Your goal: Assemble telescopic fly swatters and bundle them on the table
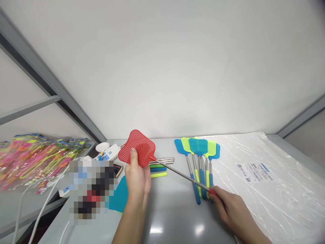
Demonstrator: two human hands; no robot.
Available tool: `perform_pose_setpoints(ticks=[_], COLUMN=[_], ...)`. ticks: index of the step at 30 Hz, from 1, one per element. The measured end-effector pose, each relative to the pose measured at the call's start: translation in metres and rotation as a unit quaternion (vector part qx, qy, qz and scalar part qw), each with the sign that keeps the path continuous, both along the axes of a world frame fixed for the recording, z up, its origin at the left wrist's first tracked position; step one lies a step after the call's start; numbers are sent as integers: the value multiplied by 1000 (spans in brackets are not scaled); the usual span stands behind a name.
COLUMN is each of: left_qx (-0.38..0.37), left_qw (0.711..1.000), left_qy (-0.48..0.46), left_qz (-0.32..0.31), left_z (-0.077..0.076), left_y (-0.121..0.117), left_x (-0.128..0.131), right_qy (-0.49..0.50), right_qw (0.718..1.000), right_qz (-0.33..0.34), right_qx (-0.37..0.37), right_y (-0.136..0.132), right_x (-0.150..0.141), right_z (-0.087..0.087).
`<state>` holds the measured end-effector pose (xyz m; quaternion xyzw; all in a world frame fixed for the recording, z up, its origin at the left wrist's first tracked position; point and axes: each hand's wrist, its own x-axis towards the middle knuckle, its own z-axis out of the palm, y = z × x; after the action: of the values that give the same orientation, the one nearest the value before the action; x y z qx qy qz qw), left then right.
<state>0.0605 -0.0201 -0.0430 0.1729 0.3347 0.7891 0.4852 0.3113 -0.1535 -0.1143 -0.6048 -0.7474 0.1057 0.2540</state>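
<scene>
Blue and lime fly swatters (199,147) lie fanned beside a crinkled plastic sheet (279,200) at the right end of the bench (175,217), a white power strip (108,152) toward its back left corner.

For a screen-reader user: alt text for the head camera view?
The left hand grips a red plastic fly swatter by its mesh head while the right hand holds its metal handle's end. Blue and green swatters lie nearby.

Bright, even light glares on the grey tabletop (172,217), beside a pixelated patch (91,191).
</scene>
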Motion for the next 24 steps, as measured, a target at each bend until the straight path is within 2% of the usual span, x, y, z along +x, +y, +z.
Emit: perform_pose_setpoints(ticks=[5, 8, 14, 20, 22, 24], left_qx=[5, -12, -8, 8, 14, 23], left_qw=[1000, 999, 998, 988, 986, 987], left_qy=[21, 23, 60, 53, 64, 78], left_qz=[-17, -21, -25, -143, -154, -138], left_z=[-1, -1, -1, -8, -10, -11], left_y=[5, 9, 4, -7, -9, -9], left_x=[5, 4, -3, 0, 2, 3], right_qy=[-37, -42, -31, -9, -7, -4], right_qw=[998, 998, 999, 1000, 1000, 1000], right_qz=[-40, -42, -6, 3, 10, 19], right_qx=[-1, -1, -17, 11, 11, 10], right_y=[-3, -5, -6, -3, -3, -4], right_x=[0, 0, 0, 3, 5, 5], right_z=[16, 18, 8, 0, -4, -8])
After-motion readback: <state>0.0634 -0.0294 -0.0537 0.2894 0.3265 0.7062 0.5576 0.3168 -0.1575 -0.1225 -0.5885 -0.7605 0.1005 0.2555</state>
